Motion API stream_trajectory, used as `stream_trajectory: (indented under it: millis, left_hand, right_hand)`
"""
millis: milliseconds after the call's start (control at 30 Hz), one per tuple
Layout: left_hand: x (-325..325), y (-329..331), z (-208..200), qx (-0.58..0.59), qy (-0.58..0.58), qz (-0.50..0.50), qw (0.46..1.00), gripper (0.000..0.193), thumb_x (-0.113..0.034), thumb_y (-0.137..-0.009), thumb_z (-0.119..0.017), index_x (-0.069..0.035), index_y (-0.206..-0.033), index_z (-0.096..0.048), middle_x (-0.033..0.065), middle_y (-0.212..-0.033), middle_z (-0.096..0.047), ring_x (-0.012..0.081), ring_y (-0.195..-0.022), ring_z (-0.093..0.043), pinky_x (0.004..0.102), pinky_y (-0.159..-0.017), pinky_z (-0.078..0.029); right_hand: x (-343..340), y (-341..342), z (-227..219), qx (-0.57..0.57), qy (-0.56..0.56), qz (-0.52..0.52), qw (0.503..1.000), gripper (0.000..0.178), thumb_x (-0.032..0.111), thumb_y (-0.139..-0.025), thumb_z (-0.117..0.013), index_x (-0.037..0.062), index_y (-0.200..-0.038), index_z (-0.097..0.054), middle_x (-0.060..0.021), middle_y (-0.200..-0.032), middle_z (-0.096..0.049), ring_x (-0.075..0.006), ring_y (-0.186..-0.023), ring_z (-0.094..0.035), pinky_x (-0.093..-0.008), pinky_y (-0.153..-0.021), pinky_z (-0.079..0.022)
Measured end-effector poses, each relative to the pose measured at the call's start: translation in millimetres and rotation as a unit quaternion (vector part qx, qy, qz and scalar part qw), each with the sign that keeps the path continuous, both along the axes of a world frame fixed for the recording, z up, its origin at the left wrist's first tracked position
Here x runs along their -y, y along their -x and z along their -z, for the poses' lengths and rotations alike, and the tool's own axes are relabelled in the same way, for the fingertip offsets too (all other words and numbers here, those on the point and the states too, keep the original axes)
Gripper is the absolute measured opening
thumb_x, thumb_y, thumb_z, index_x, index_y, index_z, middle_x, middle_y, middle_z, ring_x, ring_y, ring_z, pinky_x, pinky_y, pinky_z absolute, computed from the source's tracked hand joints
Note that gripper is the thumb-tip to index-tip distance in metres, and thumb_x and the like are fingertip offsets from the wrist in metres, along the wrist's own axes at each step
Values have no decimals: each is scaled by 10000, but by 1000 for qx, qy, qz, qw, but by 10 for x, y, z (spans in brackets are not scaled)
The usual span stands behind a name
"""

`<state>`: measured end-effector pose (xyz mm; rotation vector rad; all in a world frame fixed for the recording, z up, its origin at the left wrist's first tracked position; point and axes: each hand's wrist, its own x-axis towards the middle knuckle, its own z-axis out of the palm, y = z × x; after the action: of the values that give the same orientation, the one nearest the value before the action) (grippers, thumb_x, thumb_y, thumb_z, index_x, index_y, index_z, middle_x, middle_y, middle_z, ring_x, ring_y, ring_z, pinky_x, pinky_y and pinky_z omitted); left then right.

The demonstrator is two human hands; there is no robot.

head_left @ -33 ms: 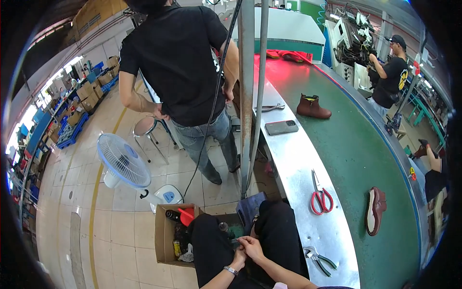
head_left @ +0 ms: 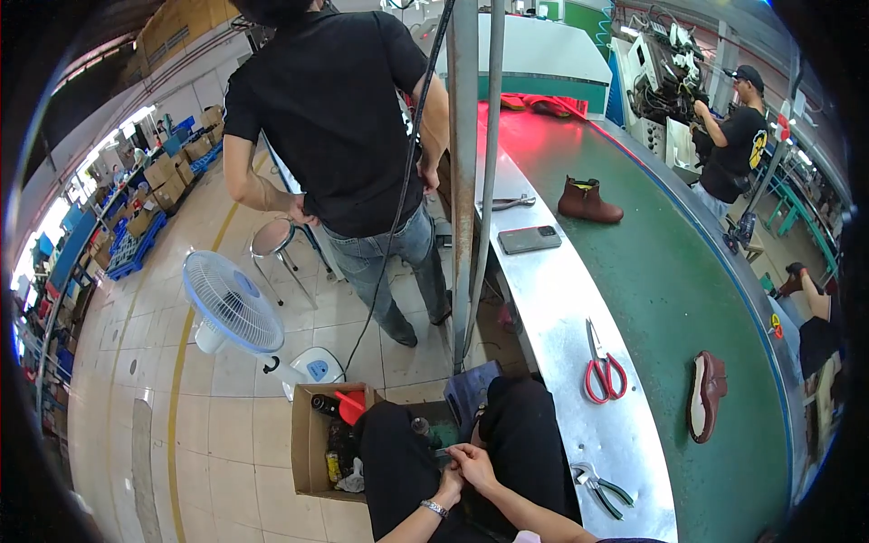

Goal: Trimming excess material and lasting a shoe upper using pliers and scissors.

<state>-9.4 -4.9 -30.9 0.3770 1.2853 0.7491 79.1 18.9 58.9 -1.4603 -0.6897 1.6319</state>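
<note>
Over my lap, between my knees, my two hands are close together. My left hand (head_left: 449, 487), with a metal-banded watch (head_left: 434, 509) at its wrist, is closed. Touching it, my right hand (head_left: 476, 467) is closed with its fingertips pinched. Whatever is between the fingers is too small or hidden to make out. On the metal ledge to my right lie pliers (head_left: 601, 491) with dark green handles and, farther up, red-handled scissors (head_left: 605, 373).
A cardboard box (head_left: 306, 452) of bottles sits by my left leg, a fan (head_left: 233, 303) beyond. A phone (head_left: 530, 239) lies on the ledge. A brown boot (head_left: 588, 201) and a brown shoe (head_left: 706, 398) are on the green conveyor belt (head_left: 661, 299). A person (head_left: 330, 127) stands ahead.
</note>
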Motion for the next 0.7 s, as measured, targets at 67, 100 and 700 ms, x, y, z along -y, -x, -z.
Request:
stream_trajectory:
  millis: [67,100,700]
  left_hand:
    - [21,75,-38,-46,-1,13,999,102,-119,-925,-500,-100,-995,-572,4,-939,-609,129,-825,-602,279,-661,-489]
    - [33,76,-132,-49,-1,9,999,102,-119,-925,-500,-100,-995,-572,4,-939,-609,129,-825,-602,279,-661,-489]
    - [-7,-56,15,-48,-8,35,998,173,-161,-953,-479,-88,-1083,-568,33,-1052,-604,149,-970,-587,312,-806,-493]
  right_hand:
    - [9,65,-11,-12,-3,-4,1000,196,150,-920,-576,-5,-967,-686,-20,-706,-614,-88,-625,-527,-230,-599,-421]
    - [12,90,-15,-14,-4,-8,1000,196,150,-920,-576,-5,-967,-686,-20,-706,-614,-88,-625,-527,-230,-599,-421]
    - [-2,-37,32,7,-2,1,1000,200,172,-931,-574,13,-989,-680,4,-716,-602,-76,-636,-512,-225,-589,-407]
